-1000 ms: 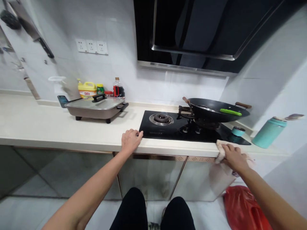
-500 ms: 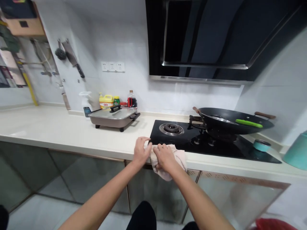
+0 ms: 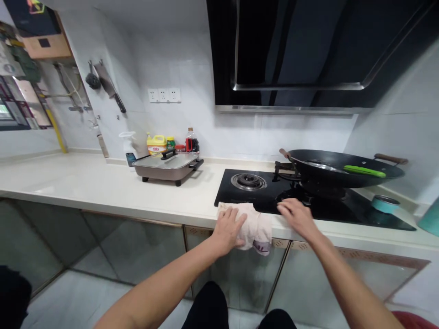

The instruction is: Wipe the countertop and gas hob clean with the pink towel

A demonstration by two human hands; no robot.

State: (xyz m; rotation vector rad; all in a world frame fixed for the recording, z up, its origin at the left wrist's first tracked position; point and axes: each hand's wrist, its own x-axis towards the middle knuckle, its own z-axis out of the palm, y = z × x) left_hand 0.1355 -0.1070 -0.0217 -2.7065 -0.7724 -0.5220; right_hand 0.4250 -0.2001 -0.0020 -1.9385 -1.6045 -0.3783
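Observation:
A pale pink cloth (image 3: pixel 255 226) lies folded on the front edge of the counter. Part of it hangs down over the cabinet, with a purple patch at its lower corner. My left hand (image 3: pixel 228 230) rests on the left part of the cloth, its fingers spread out. To the right, apart from the cloth, my right hand (image 3: pixel 297 217) hovers by the front edge of the black gas stove (image 3: pixel 264 198). Its fingers are curled in with nothing visible in them. The near stove knobs are partly hidden behind that hand.
A black wok (image 3: pixel 346 176) with a bright green-handled utensil (image 3: pixel 365 171) sits on the right burner. A turquoise tin (image 3: pixel 386 204) stands at the stove's right end. On the left are a lidded electric pan (image 3: pixel 164 171) and several bottles. The range hood (image 3: pixel 291 109) overhangs the stove.
My right hand has let go of the cloth and moved right, toward the stove front. My left hand has moved from the cloth's left side onto it. The cloth looks more spread out.

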